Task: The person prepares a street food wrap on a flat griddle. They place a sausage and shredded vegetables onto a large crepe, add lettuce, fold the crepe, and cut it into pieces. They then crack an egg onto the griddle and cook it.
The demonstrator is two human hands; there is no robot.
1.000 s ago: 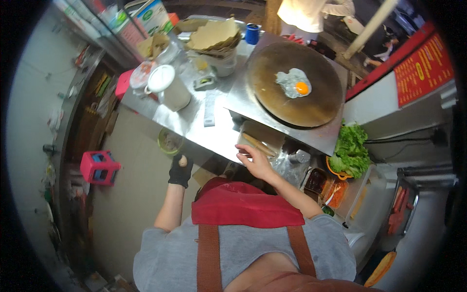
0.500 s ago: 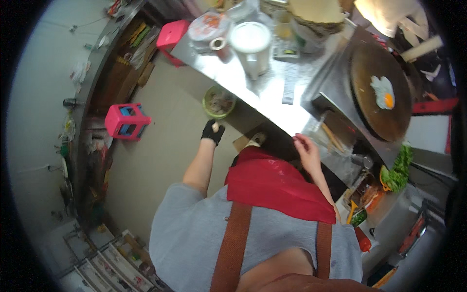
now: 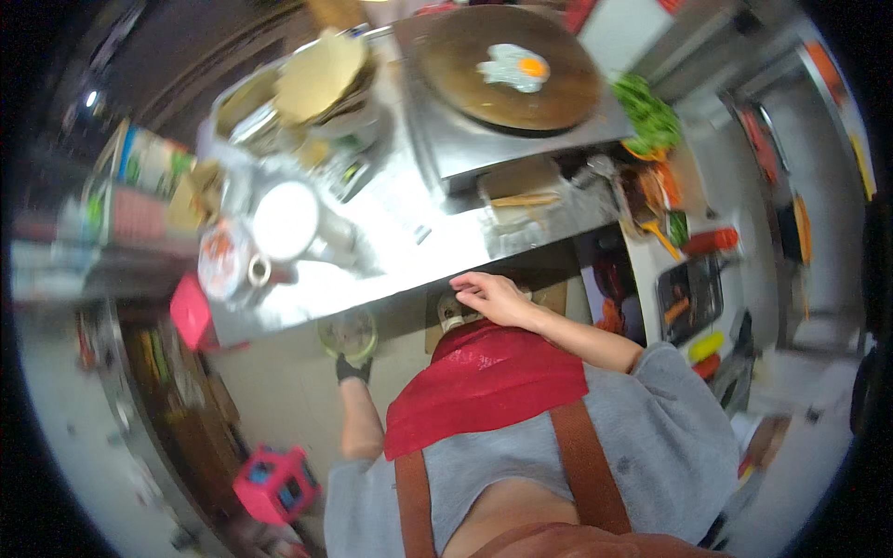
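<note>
My left hand (image 3: 353,368), in a black glove, reaches down to the near rim of a green bin (image 3: 374,337) on the floor. Its fingers look spread, though blurred, and I make out nothing between them. My bare right hand (image 3: 491,298) hovers in front of the red apron (image 3: 484,377), close to the steel counter's edge, fingers loosely stretched and holding nothing. Beyond it, a fried egg (image 3: 517,69) with a whole yolk lies on a round brown griddle (image 3: 446,58).
On the steel counter (image 3: 386,219) stand a white-lidded container (image 3: 286,221), a stack of thin pancakes (image 3: 321,76) and a clear tray with tongs-like sticks (image 3: 526,199). Lettuce (image 3: 646,116) and sauce containers are at right. A pink stool (image 3: 277,485) stands on the floor at left.
The view has swung round to the right. My left hand has gone from short of the bin to its rim; a pale thing showed at its fingers before. My right hand has come nearer the apron.
</note>
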